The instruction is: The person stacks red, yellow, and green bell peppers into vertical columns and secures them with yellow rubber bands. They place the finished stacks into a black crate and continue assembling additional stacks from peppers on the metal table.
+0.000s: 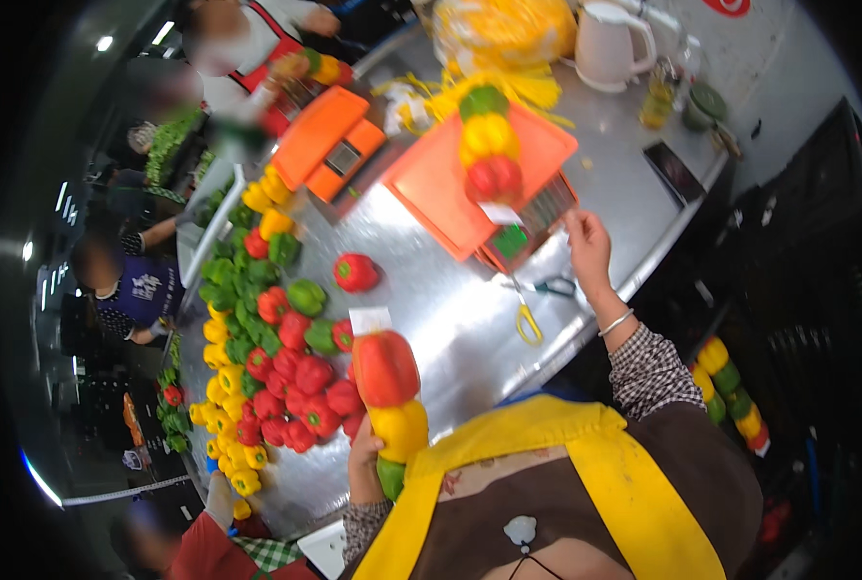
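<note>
My left hand (365,454) is closed around a wrapped stack of three bell peppers (398,432), red, yellow and green from far end to near. A white slip (370,320) shows at its red end. My right hand (589,249) is at the near right corner of an orange weighing scale (419,191), beside its key panel (548,208). Its fingers are drawn together; whether anything is between them I cannot make out. On the scale pan lies another stack of three peppers (489,141), green, yellow and red, with a white label (499,214) at its red end.
Loose red peppers (305,375), green peppers (235,282) and yellow peppers (226,379) cover the table's left. Scissors (527,323) and a phone (673,172) lie near the right edge. Beyond are a second orange scale (322,140), a kettle (606,46) and yellow bags (498,34). Several people work around.
</note>
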A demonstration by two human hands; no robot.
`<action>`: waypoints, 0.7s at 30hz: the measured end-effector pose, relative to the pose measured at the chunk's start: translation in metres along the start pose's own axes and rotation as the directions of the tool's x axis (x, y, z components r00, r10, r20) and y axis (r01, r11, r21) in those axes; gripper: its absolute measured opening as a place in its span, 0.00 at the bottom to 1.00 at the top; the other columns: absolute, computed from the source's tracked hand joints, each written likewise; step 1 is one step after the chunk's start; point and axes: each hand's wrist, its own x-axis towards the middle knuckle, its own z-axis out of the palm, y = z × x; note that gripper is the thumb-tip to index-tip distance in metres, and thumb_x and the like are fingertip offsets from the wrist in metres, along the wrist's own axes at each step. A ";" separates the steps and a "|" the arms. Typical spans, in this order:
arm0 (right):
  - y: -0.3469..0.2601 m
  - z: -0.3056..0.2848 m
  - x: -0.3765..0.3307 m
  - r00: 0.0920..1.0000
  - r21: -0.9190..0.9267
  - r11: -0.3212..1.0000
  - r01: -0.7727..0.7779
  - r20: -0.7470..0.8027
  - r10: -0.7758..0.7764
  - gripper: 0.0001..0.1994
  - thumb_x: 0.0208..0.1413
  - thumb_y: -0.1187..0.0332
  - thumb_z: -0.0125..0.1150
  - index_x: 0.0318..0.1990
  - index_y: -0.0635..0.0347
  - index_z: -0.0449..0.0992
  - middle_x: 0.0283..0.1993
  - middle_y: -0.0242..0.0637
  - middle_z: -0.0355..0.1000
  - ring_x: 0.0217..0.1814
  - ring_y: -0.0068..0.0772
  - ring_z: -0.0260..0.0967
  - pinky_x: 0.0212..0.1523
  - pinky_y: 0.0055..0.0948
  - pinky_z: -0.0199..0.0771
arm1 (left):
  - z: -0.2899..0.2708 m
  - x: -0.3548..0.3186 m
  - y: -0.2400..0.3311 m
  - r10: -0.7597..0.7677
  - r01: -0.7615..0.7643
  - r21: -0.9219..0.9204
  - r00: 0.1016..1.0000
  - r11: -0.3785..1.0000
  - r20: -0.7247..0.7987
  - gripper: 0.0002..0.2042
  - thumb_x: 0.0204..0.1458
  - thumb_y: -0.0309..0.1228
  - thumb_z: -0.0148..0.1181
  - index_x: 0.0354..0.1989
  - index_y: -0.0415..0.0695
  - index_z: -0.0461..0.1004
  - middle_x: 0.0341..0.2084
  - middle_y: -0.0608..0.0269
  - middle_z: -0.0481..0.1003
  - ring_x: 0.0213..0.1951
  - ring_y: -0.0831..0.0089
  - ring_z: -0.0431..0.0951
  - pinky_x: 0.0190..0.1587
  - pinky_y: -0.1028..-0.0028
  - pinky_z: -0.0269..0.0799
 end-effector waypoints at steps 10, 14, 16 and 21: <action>0.031 -0.047 -0.107 0.881 -0.579 0.706 0.407 0.453 -0.136 0.13 0.55 0.59 0.59 0.23 0.55 0.73 0.23 0.34 0.69 0.26 0.42 0.70 0.24 0.38 0.67 | 0.005 0.023 0.001 -0.192 0.182 0.098 0.977 0.978 0.098 0.42 0.39 0.44 0.71 0.61 0.37 0.59 0.49 0.53 0.72 0.49 0.60 0.75 0.50 0.63 0.73; 0.033 -0.050 -0.108 0.869 -0.545 0.720 0.430 0.467 -0.165 0.12 0.54 0.60 0.60 0.23 0.55 0.73 0.23 0.35 0.68 0.25 0.41 0.70 0.24 0.38 0.67 | 0.003 0.023 0.005 -0.223 0.209 0.132 0.970 0.969 0.102 0.42 0.39 0.45 0.71 0.61 0.37 0.59 0.49 0.53 0.72 0.49 0.60 0.75 0.50 0.63 0.74; 0.033 -0.051 -0.107 0.867 -0.547 0.710 0.443 0.465 -0.182 0.12 0.54 0.60 0.60 0.23 0.55 0.73 0.22 0.35 0.68 0.25 0.41 0.70 0.24 0.37 0.68 | 0.001 0.022 0.002 -0.229 0.216 0.129 0.968 0.968 0.102 0.42 0.40 0.45 0.70 0.61 0.37 0.59 0.49 0.52 0.72 0.48 0.59 0.76 0.49 0.63 0.74; 0.035 -0.051 -0.107 0.860 -0.555 0.692 0.461 0.471 -0.194 0.12 0.53 0.61 0.60 0.22 0.55 0.73 0.22 0.34 0.68 0.25 0.41 0.70 0.24 0.37 0.68 | -0.001 0.011 -0.002 -0.234 0.225 0.115 0.969 0.968 0.081 0.41 0.40 0.46 0.70 0.61 0.37 0.59 0.48 0.52 0.72 0.48 0.59 0.76 0.49 0.63 0.74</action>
